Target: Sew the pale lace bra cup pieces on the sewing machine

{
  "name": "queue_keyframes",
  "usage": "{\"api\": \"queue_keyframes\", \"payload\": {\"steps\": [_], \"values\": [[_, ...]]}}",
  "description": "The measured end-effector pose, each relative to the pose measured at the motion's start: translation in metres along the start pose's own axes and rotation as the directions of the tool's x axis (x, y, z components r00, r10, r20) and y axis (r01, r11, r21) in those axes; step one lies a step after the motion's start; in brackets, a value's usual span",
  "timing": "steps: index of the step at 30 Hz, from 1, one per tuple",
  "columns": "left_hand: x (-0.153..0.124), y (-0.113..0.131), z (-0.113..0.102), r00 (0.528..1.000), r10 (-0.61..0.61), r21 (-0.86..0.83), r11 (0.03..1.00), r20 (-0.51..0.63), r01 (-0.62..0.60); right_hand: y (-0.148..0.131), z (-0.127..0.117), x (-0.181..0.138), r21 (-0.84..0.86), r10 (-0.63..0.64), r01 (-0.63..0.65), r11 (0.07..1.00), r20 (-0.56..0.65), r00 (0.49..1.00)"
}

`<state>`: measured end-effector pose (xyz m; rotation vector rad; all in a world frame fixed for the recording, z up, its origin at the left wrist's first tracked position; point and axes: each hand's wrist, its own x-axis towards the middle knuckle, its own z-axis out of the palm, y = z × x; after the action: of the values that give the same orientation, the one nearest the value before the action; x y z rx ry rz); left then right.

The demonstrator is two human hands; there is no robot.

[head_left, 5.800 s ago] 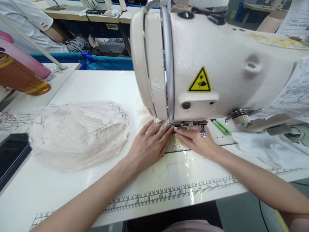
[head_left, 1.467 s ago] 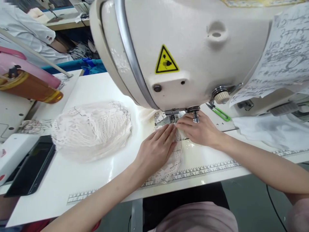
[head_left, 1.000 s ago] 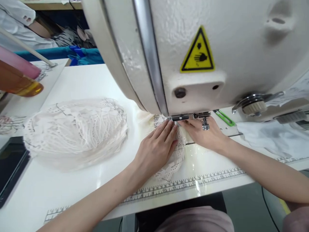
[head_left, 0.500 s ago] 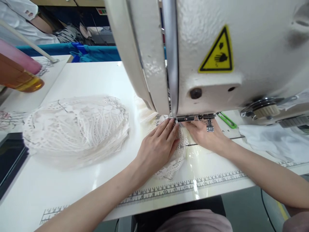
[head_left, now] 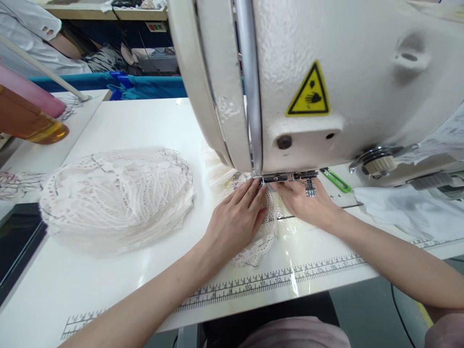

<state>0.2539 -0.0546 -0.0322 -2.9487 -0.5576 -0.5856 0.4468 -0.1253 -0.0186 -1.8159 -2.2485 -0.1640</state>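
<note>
My left hand (head_left: 237, 212) lies flat, fingers stretched forward, on a strip of white lace fabric (head_left: 255, 251). Its fingertips press the lace just in front of the presser foot of a sewing machine (head_left: 232, 96). On the other side of the lace, my right hand (head_left: 308, 203) reaches in under the machine head, beside the needle area. Metal parts of the presser foot and guide (head_left: 277, 178) cover its fingertips, so whether they pinch the fabric does not show. More gathered pale fabric (head_left: 215, 166) spreads behind and left of the needle.
A heap of white lace pieces (head_left: 119, 193) lies to the left. Green thread snips (head_left: 337, 181) and a white cloth (head_left: 391, 208) are at right. A printed ruler (head_left: 250, 287) runs along the front edge. A dark phone-like slab (head_left: 20, 246), an amber bottle (head_left: 32, 121) and a person's sleeve (head_left: 32, 24) are at left.
The view has tilted up and shifted slightly, so the machine head appears moved. Both hands stay at the presser foot, and the lace shows hardly any change.
</note>
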Motion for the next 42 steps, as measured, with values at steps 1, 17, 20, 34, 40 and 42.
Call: {"api": "queue_keyframes", "payload": {"steps": [1, 17, 20, 34, 40, 42], "values": [[0.000, 0.000, 0.000, 1.000, -0.006, -0.016, 1.000, 0.004, 0.006, 0.001, 0.001, 0.000, 0.004, -0.003, 0.003, 1.000, -0.002, 1.000], [-0.014, -0.002, -0.058, 0.926, 0.376, -0.038, 0.926, 0.001, -0.376, 0.009, 0.004, -0.008, -0.048, -0.400, 0.400, 0.915, -0.240, 0.885], [-0.041, 0.001, -0.063, 0.855, 0.516, 0.075, 0.852, 0.046, -0.518, 0.012, 0.005, -0.006, -0.014, -0.415, 0.425, 0.905, -0.250, 0.875], [-0.010, -0.012, -0.058, 0.984, 0.122, -0.186, 0.978, 0.127, -0.098, 0.014, 0.007, -0.007, 0.119, -0.414, 0.465, 0.877, -0.305, 0.858], [0.000, -0.016, -0.027, 0.967, 0.251, -0.085, 0.964, -0.036, -0.253, 0.014, 0.010, -0.008, 0.150, -0.380, 0.433, 0.889, -0.289, 0.879], [-0.003, -0.015, -0.024, 0.966, 0.248, -0.075, 0.964, -0.074, -0.254, 0.012, 0.010, -0.007, 0.146, -0.380, 0.434, 0.889, -0.295, 0.877]]}}
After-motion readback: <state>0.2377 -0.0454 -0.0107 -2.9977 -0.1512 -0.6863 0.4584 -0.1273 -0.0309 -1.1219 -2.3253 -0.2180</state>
